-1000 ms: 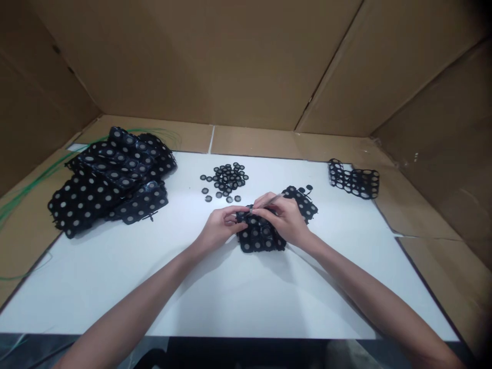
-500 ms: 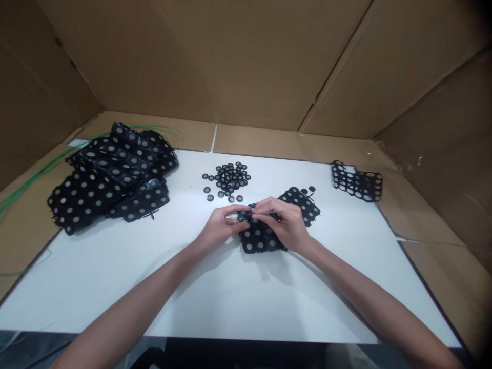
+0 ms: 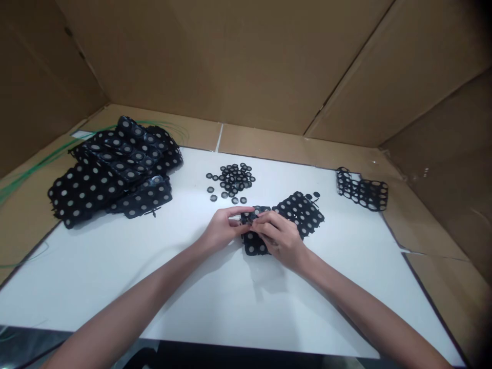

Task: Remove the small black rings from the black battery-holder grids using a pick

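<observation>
A black sheet (image 3: 252, 247) set with pale-centred round pieces lies in front of me, its upper left edge lifted. The thumb and fingers of my left hand (image 3: 220, 228) are closed on that edge. My right hand (image 3: 283, 240) pinches at the same corner with its fingers bunched, covering the sheet's right part; the small spot between the fingertips is hidden. Just beyond the right hand lies another black dotted sheet (image 3: 302, 209), with two small dark discs by its far corner. Loose black rings (image 3: 235, 177) with pale centres are heaped beyond my hands.
A large pile of black dotted sheets (image 3: 86, 190) lies at the left. Green strands (image 3: 42, 166) run behind it. Black sheet with open holes (image 3: 372, 195) rests at the right edge of the white table (image 3: 215, 307). Cardboard walls (image 3: 238, 66) surround the table.
My right hand has turned and its fingers have curled in closer to the sheet's corner beside my left fingertips. The left hand keeps its grip. The whole view has shifted slightly.
</observation>
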`<state>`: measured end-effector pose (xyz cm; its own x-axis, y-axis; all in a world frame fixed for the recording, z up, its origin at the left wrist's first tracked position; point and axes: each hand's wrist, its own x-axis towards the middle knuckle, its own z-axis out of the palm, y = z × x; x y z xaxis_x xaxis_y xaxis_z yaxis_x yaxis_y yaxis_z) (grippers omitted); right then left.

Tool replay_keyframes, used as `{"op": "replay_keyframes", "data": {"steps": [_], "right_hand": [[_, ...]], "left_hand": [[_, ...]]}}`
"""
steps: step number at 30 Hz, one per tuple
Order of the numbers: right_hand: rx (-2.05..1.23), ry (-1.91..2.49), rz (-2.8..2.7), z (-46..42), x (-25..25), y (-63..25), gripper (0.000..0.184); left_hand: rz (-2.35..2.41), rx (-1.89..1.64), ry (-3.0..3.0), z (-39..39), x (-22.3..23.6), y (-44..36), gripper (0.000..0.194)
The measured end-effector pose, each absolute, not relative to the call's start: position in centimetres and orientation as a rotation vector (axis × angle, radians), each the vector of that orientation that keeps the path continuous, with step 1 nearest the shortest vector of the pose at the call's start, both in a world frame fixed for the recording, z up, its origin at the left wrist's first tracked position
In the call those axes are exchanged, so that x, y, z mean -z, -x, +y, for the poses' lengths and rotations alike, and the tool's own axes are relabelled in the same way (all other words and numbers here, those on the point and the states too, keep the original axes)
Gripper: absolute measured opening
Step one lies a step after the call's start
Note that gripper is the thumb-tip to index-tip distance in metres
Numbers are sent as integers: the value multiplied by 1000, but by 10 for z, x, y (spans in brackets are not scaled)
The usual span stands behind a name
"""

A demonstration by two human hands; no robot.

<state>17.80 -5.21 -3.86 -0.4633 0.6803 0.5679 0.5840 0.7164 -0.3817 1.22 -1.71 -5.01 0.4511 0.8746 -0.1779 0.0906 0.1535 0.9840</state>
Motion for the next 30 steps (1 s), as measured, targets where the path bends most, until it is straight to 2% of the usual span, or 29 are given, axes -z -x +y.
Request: {"op": "replay_keyframes", "data": {"steps": [17, 30], "right_hand": [[-471, 1055, -2052, -42, 36, -181, 16], [-492, 1122, -2023, -41, 35, -180, 14]], "left_hand": [[964, -691, -1511, -15, 57, -13, 35], [1009, -686, -1522, -16, 56, -14, 33]]}}
